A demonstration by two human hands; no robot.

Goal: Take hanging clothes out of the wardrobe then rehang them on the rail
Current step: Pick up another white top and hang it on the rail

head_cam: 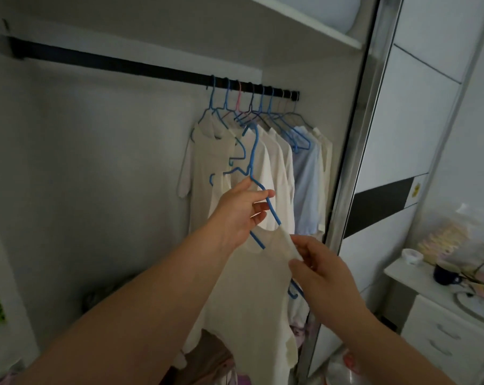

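A dark rail (pixel 124 65) runs across the wardrobe below a shelf. Several white and pale blue shirts (pixel 277 162) hang on blue and pink hangers bunched at the rail's right end. In front of them my left hand (pixel 240 212) grips a blue hanger (pixel 253 151) by its neck, off the rail and tilted. A cream sleeveless top (pixel 252 295) hangs from that hanger. My right hand (pixel 321 268) pinches the top's shoulder strap near the hanger's lower arm.
The wardrobe's sliding door frame (pixel 354 162) stands just right of the clothes. A white bedside cabinet (pixel 443 323) with a dark mug (pixel 443 273) and clutter is at the lower right. Folded fabric lies on the wardrobe floor (pixel 207 362). The rail's left part is bare.
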